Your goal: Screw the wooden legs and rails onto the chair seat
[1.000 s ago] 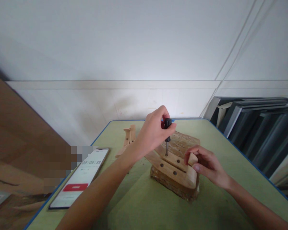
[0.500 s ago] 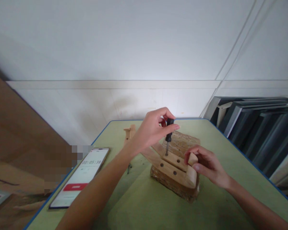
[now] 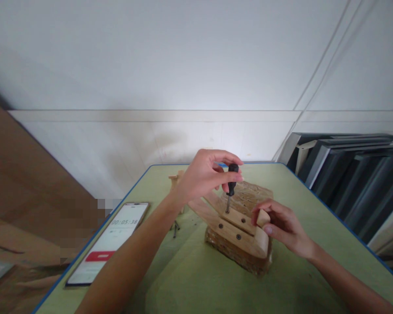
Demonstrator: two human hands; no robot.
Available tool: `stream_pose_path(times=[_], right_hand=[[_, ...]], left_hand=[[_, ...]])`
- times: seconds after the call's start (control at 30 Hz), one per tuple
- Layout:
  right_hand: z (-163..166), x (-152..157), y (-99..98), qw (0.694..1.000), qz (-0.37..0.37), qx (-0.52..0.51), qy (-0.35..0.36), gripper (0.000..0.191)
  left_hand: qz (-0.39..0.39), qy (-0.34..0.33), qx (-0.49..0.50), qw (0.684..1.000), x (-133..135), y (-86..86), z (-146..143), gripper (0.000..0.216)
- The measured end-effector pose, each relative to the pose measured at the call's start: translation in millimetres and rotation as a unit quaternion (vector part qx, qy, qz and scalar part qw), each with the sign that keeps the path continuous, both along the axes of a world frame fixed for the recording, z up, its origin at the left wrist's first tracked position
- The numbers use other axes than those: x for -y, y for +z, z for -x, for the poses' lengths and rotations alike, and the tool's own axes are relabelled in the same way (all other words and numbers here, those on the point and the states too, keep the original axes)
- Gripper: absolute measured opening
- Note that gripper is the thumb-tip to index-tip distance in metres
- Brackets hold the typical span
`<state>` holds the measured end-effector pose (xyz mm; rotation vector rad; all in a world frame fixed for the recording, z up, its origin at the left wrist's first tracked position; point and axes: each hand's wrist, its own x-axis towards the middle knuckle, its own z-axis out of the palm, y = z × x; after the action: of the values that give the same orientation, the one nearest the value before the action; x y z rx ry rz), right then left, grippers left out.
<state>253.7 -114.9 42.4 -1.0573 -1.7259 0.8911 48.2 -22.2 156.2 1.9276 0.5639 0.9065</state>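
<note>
My left hand has its fingers around the black handle of a screwdriver. The screwdriver stands nearly upright, its tip at a screw in the far bar of a pale wooden piece. This piece has two parallel bars with dark screw heads, and it rests on a brown slab with a wavy, carved-looking surface. At the piece's right end, my right hand grips the rounded wooden end between thumb and fingers. My left hand and forearm hide part of the bars' far left ends.
A phone showing a timer lies at the left of the green table. Several loose screws and another wooden piece lie behind my left forearm. Dark panels lean against the wall on the right.
My left fingers have shifted and loosened a little around the screwdriver handle, and the wrist has turned slightly. The screwdriver tip and my right hand stay in place.
</note>
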Motion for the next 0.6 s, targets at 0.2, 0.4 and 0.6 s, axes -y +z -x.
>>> stream_pose_path(times=[0.2, 0.4, 0.6], right_hand=[[-0.1, -0.3, 0.8, 1.000, -0.007, 0.003, 0.000, 0.025], [-1.2, 1.0, -1.4, 1.000, 0.001, -0.009, 0.001, 0.026], [-1.6, -0.3, -2.3, 1.000, -0.003, -0.002, 0.001, 0.025]], left_hand=[[0.007, -0.013, -0.010, 1.000, -1.5, 2.1, 3.1, 0.021], [0.008, -0.049, -0.038, 0.998, -4.0, 3.7, 7.0, 0.019], [0.002, -0.090, -0.067, 0.994, -4.9, 5.2, 9.3, 0.025]])
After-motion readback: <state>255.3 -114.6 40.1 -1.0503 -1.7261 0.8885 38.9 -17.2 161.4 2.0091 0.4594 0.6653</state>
